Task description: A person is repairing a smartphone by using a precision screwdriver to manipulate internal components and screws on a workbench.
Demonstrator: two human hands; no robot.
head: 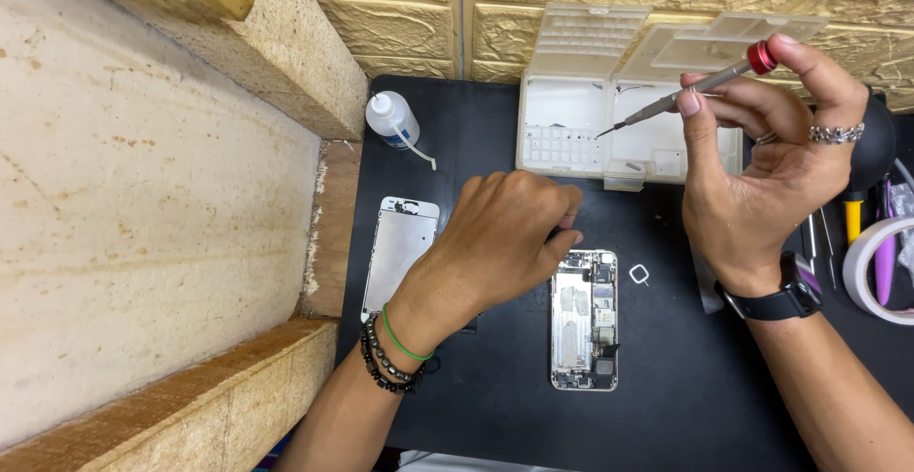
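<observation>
Opened phone (584,320), parts box (609,110) behind, screen panel (400,253) left

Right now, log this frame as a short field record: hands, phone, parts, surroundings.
Left hand: resting at top edge of opened phone
Right hand: raised, holding screwdriver, tip over parts box
Screen panel: flat, left of phone
Bottle: back left on mat
Tape roll: right edge

A red-capped grey screwdriver (705,86), a black mat (685,377), a white parts box (581,100).
</observation>
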